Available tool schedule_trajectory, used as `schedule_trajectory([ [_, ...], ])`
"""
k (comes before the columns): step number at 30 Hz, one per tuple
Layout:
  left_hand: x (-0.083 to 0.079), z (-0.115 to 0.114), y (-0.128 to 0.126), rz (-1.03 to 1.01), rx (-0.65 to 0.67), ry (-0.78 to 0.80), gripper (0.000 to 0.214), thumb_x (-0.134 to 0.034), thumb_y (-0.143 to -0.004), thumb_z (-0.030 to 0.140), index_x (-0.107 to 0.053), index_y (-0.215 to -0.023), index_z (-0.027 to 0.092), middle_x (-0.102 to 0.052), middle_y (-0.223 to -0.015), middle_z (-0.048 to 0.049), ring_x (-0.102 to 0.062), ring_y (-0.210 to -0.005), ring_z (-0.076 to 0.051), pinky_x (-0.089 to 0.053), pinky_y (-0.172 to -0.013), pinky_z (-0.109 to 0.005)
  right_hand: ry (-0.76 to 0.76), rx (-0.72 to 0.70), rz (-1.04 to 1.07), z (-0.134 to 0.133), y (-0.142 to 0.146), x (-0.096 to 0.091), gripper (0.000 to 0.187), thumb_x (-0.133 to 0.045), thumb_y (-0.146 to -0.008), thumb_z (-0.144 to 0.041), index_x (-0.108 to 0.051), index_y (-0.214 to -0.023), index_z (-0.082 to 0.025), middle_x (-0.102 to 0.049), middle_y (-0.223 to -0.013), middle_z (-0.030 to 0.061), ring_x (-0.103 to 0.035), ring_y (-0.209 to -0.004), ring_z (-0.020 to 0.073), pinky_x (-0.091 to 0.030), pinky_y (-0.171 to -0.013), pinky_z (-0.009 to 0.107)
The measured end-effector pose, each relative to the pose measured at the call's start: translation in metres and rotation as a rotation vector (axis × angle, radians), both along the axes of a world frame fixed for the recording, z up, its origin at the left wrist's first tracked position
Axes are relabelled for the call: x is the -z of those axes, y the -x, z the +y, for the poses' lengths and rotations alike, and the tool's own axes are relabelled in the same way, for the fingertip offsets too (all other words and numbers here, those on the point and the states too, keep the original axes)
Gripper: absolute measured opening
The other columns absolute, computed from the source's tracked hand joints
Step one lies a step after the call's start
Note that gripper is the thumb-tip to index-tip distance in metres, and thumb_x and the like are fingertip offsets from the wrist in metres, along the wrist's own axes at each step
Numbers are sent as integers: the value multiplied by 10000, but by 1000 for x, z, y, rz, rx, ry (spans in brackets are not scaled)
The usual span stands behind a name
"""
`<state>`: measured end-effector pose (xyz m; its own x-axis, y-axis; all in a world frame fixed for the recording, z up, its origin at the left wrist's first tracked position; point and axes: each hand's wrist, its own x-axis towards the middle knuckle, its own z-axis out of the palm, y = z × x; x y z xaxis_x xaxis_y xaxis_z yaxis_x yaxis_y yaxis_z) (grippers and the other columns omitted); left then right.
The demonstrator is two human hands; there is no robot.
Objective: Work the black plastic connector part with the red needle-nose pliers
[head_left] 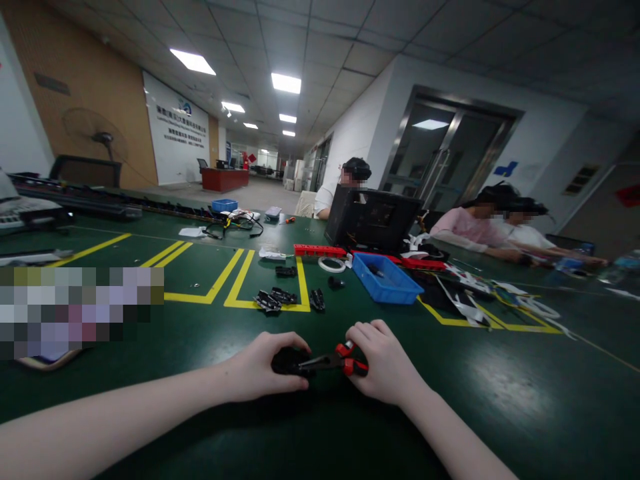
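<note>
My left hand point(265, 367) is closed around a small black part point(287, 362) held low on the green table point(500, 393). My right hand point(383, 360) grips the red-and-black handles of a pair of pliers point(340, 361). The pliers' dark jaws point left and meet the black part between my hands. Several similar black parts point(280, 298) lie a little further away, by the yellow floor-style tape lines.
A blue tray point(387, 280) sits beyond my right hand, next to a white tape roll point(332, 264), a red strip point(320, 251) and a black crate point(373, 219). Three other people sit at the far right side. A blurred patch point(80, 310) lies at the left.
</note>
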<state>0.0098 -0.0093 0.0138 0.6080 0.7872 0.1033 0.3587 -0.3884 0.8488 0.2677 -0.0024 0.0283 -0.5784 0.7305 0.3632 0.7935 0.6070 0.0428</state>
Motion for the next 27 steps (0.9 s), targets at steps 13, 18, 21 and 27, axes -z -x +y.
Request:
schedule_trajectory([
  [13, -2, -1, 2, -15, 0, 4, 448, -754, -744, 351, -629, -1137, 175, -690, -1001, -55, -646, -885, -219, -496, -762, -306, 23, 4, 37, -3, 2, 0, 288, -640, -673, -217, -590, -956, -201, -634, -945, 68, -538, -834, 230, -407, -767, 369],
  [18, -1, -1, 2, -26, -2, -2, 436, -753, -749, 335, -628, -1134, 176, -687, -1003, -52, -642, -899, -222, -496, -773, -312, 51, 23, 5, -3, 2, 3, 280, -653, -674, -219, -598, -948, -197, -625, -936, 64, -543, -810, 220, -431, -728, 358],
  [21, 0, -1, 3, -21, 5, 17, 430, -743, -762, 338, -621, -1144, 186, -685, -1019, -48, -644, -900, -218, -498, -782, -319, 50, 15, 12, -2, 0, 7, 313, -655, -690, -229, -589, -995, -200, -616, -972, 64, -567, -824, 211, -452, -726, 348],
  [27, 2, 1, 2, -21, -9, 12, 425, -741, -766, 343, -623, -1143, 187, -683, -1022, -44, -640, -911, -216, -492, -789, -315, 66, -50, 42, 1, -3, 7, 411, -718, -724, -433, -583, -1038, -205, -616, -1006, 67, -590, -836, 212, -459, -716, 339],
])
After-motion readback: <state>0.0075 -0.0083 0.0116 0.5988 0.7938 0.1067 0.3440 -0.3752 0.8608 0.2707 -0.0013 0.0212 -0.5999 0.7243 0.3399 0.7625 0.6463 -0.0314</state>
